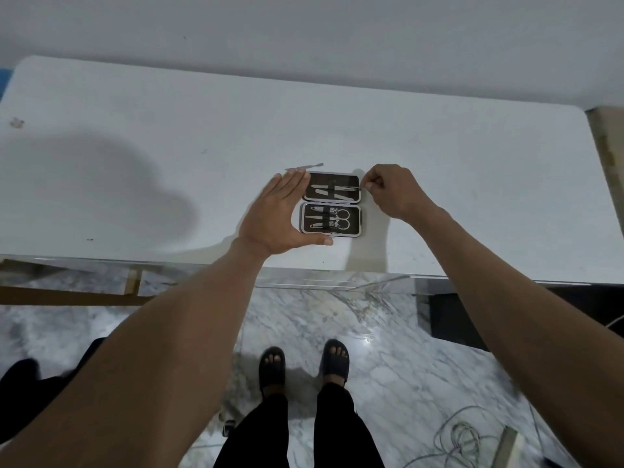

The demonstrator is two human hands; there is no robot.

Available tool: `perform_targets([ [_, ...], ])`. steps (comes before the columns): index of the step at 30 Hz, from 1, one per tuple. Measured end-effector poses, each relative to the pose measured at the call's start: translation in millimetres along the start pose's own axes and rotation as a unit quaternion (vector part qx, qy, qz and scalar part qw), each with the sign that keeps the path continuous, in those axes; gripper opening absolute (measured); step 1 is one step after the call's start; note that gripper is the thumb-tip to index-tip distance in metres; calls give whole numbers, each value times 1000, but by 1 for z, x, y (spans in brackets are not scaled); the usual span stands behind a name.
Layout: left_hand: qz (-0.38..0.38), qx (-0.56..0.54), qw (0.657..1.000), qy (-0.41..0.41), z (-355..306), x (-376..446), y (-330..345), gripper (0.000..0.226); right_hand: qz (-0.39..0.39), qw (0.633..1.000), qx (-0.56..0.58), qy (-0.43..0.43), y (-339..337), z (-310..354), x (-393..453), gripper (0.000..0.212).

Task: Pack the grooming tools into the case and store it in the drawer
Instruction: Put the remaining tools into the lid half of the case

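A small dark grooming case [354,231] lies open flat on the white table [135,197], with two halves. The near half holds scissors, clippers and other steel tools under straps. The far half holds two or three slim tools. My left hand [280,214] braces the case's left side, palm flat, fingers along the far half and thumb at the near edge. My right hand [391,190] pinches a thin metal tool [347,188] that lies across the far half. One more slim metal tool [304,167] lies loose on the table just behind the case.
The table's front edge [337,268] runs just near of the case, with marble floor and my sandalled feet below. A coil of cable [462,437] lies on the floor at the right. A wooden frame piece [67,292] shows under the table at the left.
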State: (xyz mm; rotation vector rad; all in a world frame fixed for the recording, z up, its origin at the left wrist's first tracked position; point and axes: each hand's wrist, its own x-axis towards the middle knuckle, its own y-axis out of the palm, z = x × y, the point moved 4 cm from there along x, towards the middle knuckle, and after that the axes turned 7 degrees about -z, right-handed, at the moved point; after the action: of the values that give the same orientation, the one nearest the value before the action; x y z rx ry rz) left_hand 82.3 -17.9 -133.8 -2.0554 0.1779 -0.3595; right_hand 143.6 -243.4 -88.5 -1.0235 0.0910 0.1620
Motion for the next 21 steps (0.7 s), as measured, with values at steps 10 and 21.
perform_targets([
  [10,4,5,1000,1,1,1,1,140,-1,1000,13,19,-3,-2,5,18],
  [21,0,5,1000,8,2,1,2,141,-30,999,9,19,9,10,7,17],
])
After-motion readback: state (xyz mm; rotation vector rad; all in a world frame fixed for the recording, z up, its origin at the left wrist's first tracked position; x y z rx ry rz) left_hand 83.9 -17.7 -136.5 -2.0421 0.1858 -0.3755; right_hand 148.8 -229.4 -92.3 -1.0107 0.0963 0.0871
